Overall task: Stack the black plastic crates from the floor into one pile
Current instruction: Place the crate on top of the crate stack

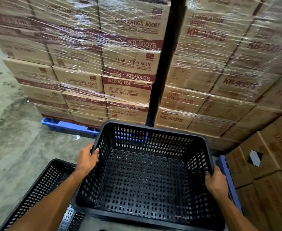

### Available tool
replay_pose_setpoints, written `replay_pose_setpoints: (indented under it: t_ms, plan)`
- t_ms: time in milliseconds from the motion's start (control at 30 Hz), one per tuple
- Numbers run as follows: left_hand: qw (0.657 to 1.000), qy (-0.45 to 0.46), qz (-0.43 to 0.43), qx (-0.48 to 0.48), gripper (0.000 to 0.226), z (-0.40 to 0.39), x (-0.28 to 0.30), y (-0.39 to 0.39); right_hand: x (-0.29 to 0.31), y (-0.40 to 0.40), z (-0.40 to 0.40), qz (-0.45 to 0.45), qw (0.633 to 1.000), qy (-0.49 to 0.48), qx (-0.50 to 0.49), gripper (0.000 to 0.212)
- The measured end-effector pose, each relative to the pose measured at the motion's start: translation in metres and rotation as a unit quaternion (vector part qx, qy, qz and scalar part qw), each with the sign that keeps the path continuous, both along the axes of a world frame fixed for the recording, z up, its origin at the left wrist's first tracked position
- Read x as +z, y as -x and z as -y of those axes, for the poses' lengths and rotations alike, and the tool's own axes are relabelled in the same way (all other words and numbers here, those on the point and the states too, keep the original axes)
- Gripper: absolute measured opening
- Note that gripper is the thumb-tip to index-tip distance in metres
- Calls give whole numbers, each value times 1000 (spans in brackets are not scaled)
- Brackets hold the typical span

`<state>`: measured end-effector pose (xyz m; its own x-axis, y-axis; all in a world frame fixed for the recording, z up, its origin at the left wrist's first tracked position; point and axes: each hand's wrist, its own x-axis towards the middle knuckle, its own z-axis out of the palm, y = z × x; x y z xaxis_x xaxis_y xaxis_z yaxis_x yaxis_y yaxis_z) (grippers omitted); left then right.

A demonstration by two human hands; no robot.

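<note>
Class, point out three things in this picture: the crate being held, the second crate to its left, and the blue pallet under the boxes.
held crate (pixel 142 177), head view, on its perforated bottom.
second crate (pixel 42 185), head view, on its side wall.
blue pallet (pixel 70 126), head view, on its front edge.

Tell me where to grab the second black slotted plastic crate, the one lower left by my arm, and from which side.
Probably take the black slotted plastic crate at lower left by its thick top rim, one hand on each of two opposite sides, coming from above. It sits open side up, and the rolled rim gives fingers a lip to curl under. The left hand and right hand grip the larger black crate this way.
</note>
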<state>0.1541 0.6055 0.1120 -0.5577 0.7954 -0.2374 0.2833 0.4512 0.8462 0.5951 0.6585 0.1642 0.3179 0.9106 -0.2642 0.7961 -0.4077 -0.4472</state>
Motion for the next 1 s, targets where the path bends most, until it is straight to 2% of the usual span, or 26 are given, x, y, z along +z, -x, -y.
replay_pose_setpoints:
  t_ms: [233, 367, 467, 567, 667, 733, 867, 1000]
  plan:
    - [1000, -6, -20, -9, 26, 7, -1, -6, -8, -2, -3, 11, 1000, 17, 7, 40]
    - [998, 2, -57, -23, 30, 5, 2, -7, -11, -5, -9, 0, 1000, 5, 24, 33]
    - [986, 22, -154, -57, 35, 8, 7, -11, -15, -6, -13, 5, 1000, 7, 23, 33]
    - [951, 90, -279, -99, 61, 26, 10, -22, -18, -7, -13, 11, 1000, 10, 17, 30]
    - [909, 157, -362, -135, 79, 54, 10, -32, -18, -9, -12, -1, 1000, 14, 20, 27]
    - [908, 179, -356, -131, 83, 71, 9, -37, -16, -9, -11, -1, 999, 29, 28, 34]
    - [924, 184, -315, -115, 88, 93, 11, -49, -20, -13, 13, 72, 992, 13, 103, 73]
    - [920, 176, -326, -130, 89, 107, 10, -58, -25, -19, 52, 108, 984, -23, 138, 79]
